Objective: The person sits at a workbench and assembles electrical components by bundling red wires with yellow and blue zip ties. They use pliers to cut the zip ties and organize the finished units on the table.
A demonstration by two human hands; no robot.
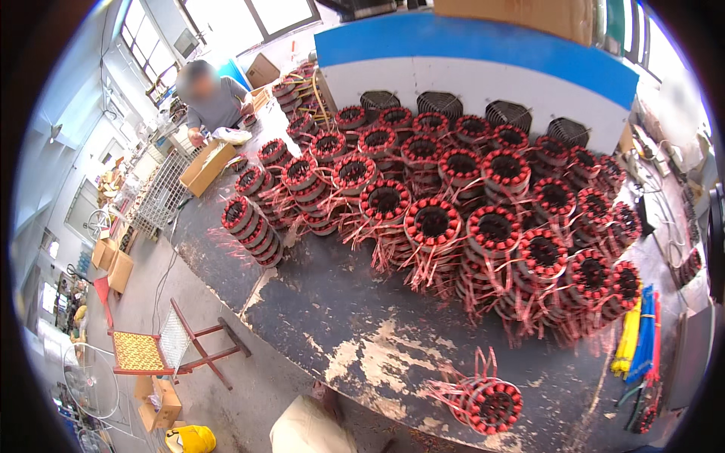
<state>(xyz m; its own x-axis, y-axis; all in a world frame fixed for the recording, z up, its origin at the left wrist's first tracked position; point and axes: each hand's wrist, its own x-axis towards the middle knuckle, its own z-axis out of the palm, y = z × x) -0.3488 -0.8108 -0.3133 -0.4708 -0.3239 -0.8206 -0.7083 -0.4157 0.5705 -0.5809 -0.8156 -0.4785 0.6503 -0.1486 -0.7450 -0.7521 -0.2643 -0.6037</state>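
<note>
Neither my left hand nor my right hand can be made out. A short stack of ring-shaped motor stators (483, 399) leans over near the table's front edge, its reddish lead wires trailing to the left and upward. Many taller stator stacks (433, 223) crowd the middle and back of the dark worktable (302, 302), with red insulation around their rims and loose pinkish wires hanging down. At the left end of the group one stack (253, 231) tilts. A beige, cloth-like shape (311, 426) rises from the lower edge; the small brownish patch beside it is too unclear to name.
Yellow, blue and red sleeving bundles (643, 332) lie at the right, above dark-handled pliers (644, 411). Behind the stacks stands a blue-and-white panel (483, 64) with round fan grilles. Left of the table are a folding chair (140, 352) and a person (215, 102) beside a cardboard box (208, 167).
</note>
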